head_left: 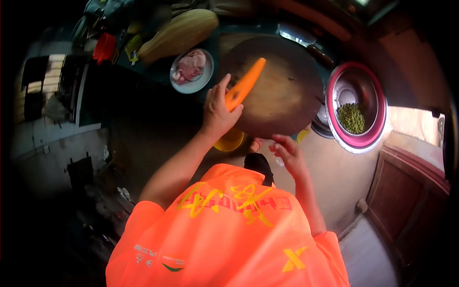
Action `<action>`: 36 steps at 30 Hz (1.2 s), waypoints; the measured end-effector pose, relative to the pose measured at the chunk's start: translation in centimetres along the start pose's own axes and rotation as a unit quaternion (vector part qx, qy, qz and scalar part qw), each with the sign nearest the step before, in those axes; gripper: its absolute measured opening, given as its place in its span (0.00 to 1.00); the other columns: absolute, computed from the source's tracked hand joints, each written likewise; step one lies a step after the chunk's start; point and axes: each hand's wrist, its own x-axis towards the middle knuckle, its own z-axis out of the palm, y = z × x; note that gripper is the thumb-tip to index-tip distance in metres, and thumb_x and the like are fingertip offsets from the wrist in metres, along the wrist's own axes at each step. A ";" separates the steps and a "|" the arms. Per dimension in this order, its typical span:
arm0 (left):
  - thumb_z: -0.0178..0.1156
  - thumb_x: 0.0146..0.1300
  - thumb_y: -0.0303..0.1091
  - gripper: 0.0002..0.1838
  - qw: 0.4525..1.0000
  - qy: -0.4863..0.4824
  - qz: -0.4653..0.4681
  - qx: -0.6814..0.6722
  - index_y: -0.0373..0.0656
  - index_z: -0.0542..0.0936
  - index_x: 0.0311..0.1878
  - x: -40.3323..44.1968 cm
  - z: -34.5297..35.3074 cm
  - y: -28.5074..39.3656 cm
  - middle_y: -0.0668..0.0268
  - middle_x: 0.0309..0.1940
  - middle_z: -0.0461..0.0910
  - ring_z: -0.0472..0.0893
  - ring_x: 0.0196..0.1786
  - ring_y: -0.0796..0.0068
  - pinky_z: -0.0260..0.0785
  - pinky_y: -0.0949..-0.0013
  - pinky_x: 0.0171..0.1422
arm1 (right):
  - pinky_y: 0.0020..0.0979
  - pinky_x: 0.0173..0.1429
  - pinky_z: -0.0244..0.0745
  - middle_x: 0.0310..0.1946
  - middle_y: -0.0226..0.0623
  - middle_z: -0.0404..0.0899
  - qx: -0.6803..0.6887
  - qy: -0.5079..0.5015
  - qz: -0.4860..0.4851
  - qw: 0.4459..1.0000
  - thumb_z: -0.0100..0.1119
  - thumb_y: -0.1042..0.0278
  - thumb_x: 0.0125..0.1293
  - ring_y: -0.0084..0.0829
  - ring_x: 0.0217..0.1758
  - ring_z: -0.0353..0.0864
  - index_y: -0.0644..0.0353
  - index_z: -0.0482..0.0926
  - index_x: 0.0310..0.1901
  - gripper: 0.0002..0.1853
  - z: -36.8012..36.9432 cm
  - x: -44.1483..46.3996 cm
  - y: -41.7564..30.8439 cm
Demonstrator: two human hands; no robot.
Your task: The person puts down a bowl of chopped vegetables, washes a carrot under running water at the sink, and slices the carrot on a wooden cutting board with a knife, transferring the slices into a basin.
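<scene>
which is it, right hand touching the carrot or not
Apart: the head view shows part of the round board between the right hand and the carrot, whose lower end is in the left hand.

L grip [220, 112] clasped, arm [178, 165] fwd | R grip [291, 155] half-curled

Carrot [247, 85] in left hand [219, 111], round board [282, 103] below
</scene>
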 end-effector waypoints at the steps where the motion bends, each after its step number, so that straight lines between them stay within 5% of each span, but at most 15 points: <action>1: 0.73 0.45 0.28 0.47 0.999 0.013 0.035 -0.009 0.45 0.60 0.70 -0.8 -1.0 0.1 0.57 0.45 0.74 0.74 0.49 0.55 0.68 0.56 0.58 | 0.28 0.51 0.76 0.44 0.32 0.82 0.073 0.003 -0.021 0.997 0.57 0.65 0.70 0.24 0.47 0.80 0.62 0.71 0.60 0.20 0.8 0.9 -1.0; 4: 0.72 0.45 0.24 0.50 0.996 0.051 0.054 -0.042 0.45 0.58 0.73 -4.0 -4.6 0.1 0.61 0.44 0.74 0.75 0.47 0.63 0.69 0.62 0.56 | 0.27 0.51 0.76 0.49 0.33 0.79 0.159 0.027 -0.071 0.984 0.58 0.64 0.70 0.24 0.49 0.79 0.62 0.68 0.63 0.23 3.7 3.1 -4.7; 6: 0.72 0.47 0.24 0.51 0.953 0.008 -0.036 -0.300 0.45 0.56 0.74 -6.8 -7.6 -0.1 0.62 0.46 0.74 0.75 0.49 0.70 0.68 0.66 0.58 | 0.26 0.51 0.76 0.51 0.35 0.78 0.171 0.038 -0.104 0.979 0.60 0.62 0.70 0.24 0.49 0.79 0.63 0.66 0.65 0.26 6.1 3.7 -7.6; 9: 0.72 0.49 0.27 0.51 0.928 0.049 -0.057 -0.365 0.44 0.53 0.75 -12.1 -12.1 -1.7 0.60 0.46 0.75 0.77 0.49 0.73 0.68 0.70 0.59 | 0.25 0.49 0.74 0.57 0.35 0.74 0.222 -0.163 -0.157 0.948 0.65 0.49 0.64 0.21 0.47 0.76 0.61 0.61 0.70 0.40 10.8 3.6 -10.8; 12: 0.70 0.52 0.28 0.53 0.902 0.070 -0.067 -0.422 0.43 0.48 0.76 -18.7 -16.6 -3.4 0.62 0.47 0.74 0.74 0.50 0.75 0.66 0.70 0.60 | 0.22 0.45 0.72 0.58 0.35 0.74 0.219 -0.356 -0.162 0.894 0.65 0.47 0.63 0.19 0.44 0.75 0.61 0.60 0.71 0.41 18.4 1.8 -12.5; 17: 0.71 0.52 0.29 0.53 0.880 0.172 -0.113 -0.429 0.44 0.48 0.77 -32.2 -23.5 -5.6 0.61 0.49 0.73 0.73 0.53 0.75 0.65 0.69 0.62 | 0.21 0.34 0.69 0.47 0.42 0.81 0.108 -0.374 -0.066 0.919 0.61 0.58 0.65 0.18 0.28 0.72 0.64 0.74 0.57 0.23 32.3 -4.9 -11.7; 19: 0.72 0.54 0.30 0.52 0.868 0.219 -0.128 -0.427 0.44 0.49 0.76 -38.6 -26.0 -7.1 0.60 0.50 0.72 0.73 0.55 0.74 0.64 0.68 0.63 | 0.22 0.33 0.70 0.46 0.42 0.79 0.116 -0.432 -0.068 0.892 0.58 0.58 0.67 0.20 0.29 0.73 0.64 0.74 0.56 0.22 37.5 -7.8 -9.6; 23: 0.72 0.56 0.31 0.49 0.755 0.363 -0.145 -0.527 0.47 0.51 0.76 -49.9 -29.2 -9.8 0.59 0.56 0.72 0.72 0.60 0.70 0.64 0.63 0.66 | 0.25 0.35 0.70 0.41 0.36 0.76 0.151 -0.527 -0.001 0.836 0.60 0.52 0.67 0.23 0.33 0.74 0.60 0.74 0.56 0.23 47.4 -11.8 -4.9; 25: 0.68 0.60 0.32 0.45 0.638 0.458 -0.046 -0.617 0.50 0.52 0.75 -54.0 -28.8 -11.0 0.62 0.61 0.70 0.72 0.63 0.67 0.65 0.60 0.67 | 0.25 0.36 0.71 0.43 0.34 0.76 0.172 -0.551 0.026 0.816 0.60 0.53 0.68 0.22 0.33 0.74 0.58 0.74 0.55 0.21 51.7 -14.0 -3.6; 26: 0.68 0.60 0.32 0.45 0.638 0.482 -0.039 -0.599 0.50 0.52 0.75 -55.3 -28.6 -11.2 0.62 0.61 0.70 0.72 0.63 0.67 0.65 0.60 0.67 | 0.25 0.37 0.71 0.44 0.34 0.76 0.179 -0.550 0.038 0.815 0.60 0.54 0.68 0.22 0.33 0.74 0.57 0.74 0.55 0.21 53.6 -15.3 -3.1; 28: 0.66 0.63 0.32 0.39 0.535 0.553 -0.020 -0.639 0.47 0.56 0.73 -56.3 -28.4 -11.0 0.62 0.62 0.68 0.71 0.63 0.68 0.67 0.60 0.66 | 0.24 0.40 0.73 0.46 0.34 0.76 0.162 -0.586 0.029 0.793 0.59 0.55 0.69 0.22 0.36 0.75 0.57 0.73 0.56 0.20 56.1 -16.6 -2.5; 30: 0.62 0.67 0.36 0.32 0.540 0.568 -0.014 -0.621 0.48 0.60 0.70 -58.4 -29.4 -11.7 0.64 0.61 0.71 0.73 0.62 0.68 0.67 0.57 0.66 | 0.24 0.45 0.74 0.52 0.34 0.75 0.131 -0.610 -0.006 0.781 0.59 0.59 0.69 0.23 0.40 0.76 0.54 0.72 0.58 0.19 59.5 -18.4 -0.6; 32: 0.58 0.70 0.41 0.26 0.451 0.614 -0.008 -0.648 0.48 0.64 0.67 -59.8 -29.8 -13.0 0.64 0.58 0.74 0.75 0.60 0.68 0.68 0.57 0.66 | 0.26 0.46 0.74 0.53 0.35 0.75 0.097 -0.652 -0.033 0.751 0.60 0.61 0.69 0.24 0.42 0.76 0.54 0.72 0.59 0.19 62.7 -19.5 1.6; 34: 0.52 0.73 0.46 0.22 0.426 0.640 -0.013 -0.639 0.49 0.68 0.65 -62.6 -30.6 -15.7 0.64 0.62 0.73 0.74 0.64 0.65 0.65 0.53 0.69 | 0.28 0.47 0.74 0.55 0.37 0.74 0.061 -0.664 -0.041 0.744 0.61 0.63 0.67 0.27 0.43 0.77 0.56 0.71 0.60 0.21 65.9 -20.9 3.1; 36: 0.51 0.73 0.48 0.21 0.412 0.683 -0.042 -0.601 0.48 0.70 0.63 -65.4 -32.6 -17.2 0.63 0.61 0.74 0.74 0.63 0.65 0.66 0.54 0.69 | 0.31 0.52 0.76 0.58 0.39 0.72 0.015 -0.733 -0.089 0.674 0.63 0.69 0.65 0.29 0.46 0.79 0.59 0.69 0.60 0.23 68.8 -21.5 4.3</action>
